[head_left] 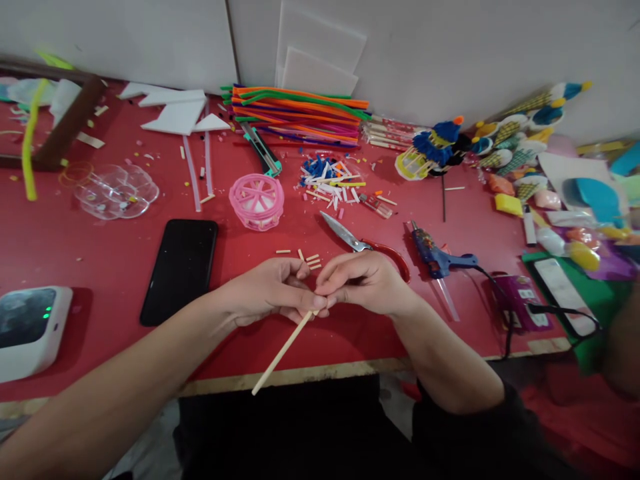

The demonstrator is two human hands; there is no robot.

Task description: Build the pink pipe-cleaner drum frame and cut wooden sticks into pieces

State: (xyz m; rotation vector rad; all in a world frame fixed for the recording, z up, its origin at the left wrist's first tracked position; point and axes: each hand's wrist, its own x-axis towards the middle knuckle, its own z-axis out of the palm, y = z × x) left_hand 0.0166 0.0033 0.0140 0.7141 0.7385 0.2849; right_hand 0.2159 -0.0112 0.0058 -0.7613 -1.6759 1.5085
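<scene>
My left hand (273, 288) and my right hand (363, 280) meet above the front of the red table (110, 267). Both pinch the upper end of a thin wooden stick (283, 352), which slants down to the left past the table edge. Fingers of both hands are curled closed. A few short cut pieces of stick (306, 257) lie just beyond my fingers. Red-handled scissors (363, 243) rest right behind my right hand.
A black phone (180, 269) lies left of my hands, a white device (30, 330) at far left. A pink round basket (257, 201), coloured stick scraps (333, 181), pipe cleaners (300, 113), a blue glue gun (440, 257) and feathered toys (505, 143) surround them.
</scene>
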